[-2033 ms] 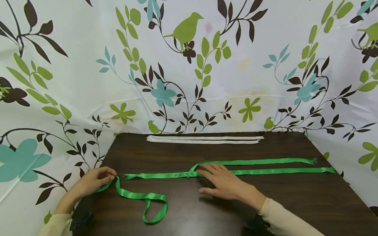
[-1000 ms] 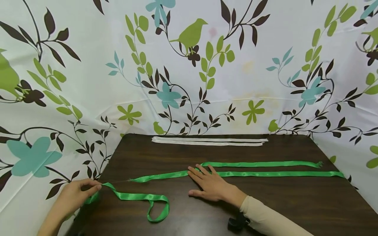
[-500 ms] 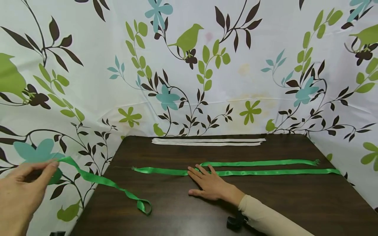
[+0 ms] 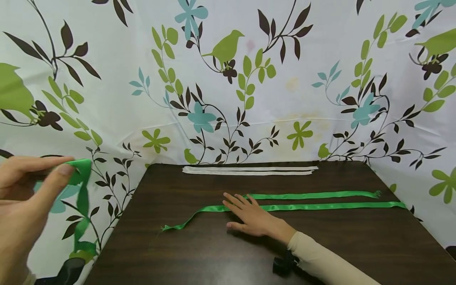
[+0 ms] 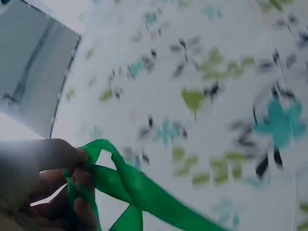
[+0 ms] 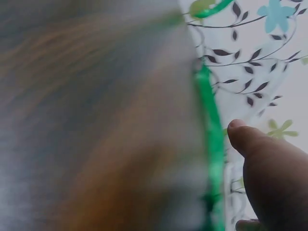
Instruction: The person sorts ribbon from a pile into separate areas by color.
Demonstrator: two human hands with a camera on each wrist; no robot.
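At the left of the head view my left hand (image 4: 33, 198) pinches a green satin ribbon (image 4: 83, 194) between thumb and fingers, raised off the table's left side. The ribbon hangs down in twists; in the left wrist view it loops around the fingers and trails off to the lower right. My right hand (image 4: 254, 217) lies with fingers spread over a second green ribbon (image 4: 331, 206) on the tabletop. That ribbon's frayed left end curves toward me, and another green strand (image 4: 313, 195) runs behind it. In the right wrist view the thumb (image 6: 260, 154) shows beside the green ribbon.
Two white strips (image 4: 249, 171) lie along the back edge of the dark wooden table (image 4: 213, 257). A white cloth (image 4: 228, 99) printed with leaves and birds hangs behind and at both sides. A black wrist device (image 4: 283, 265) sits at the right wrist.
My left hand has lifted its green ribbon up and to the left, clear of the table. The other ribbon's frayed left end has dropped toward me. The right hand has stayed nearly in place.
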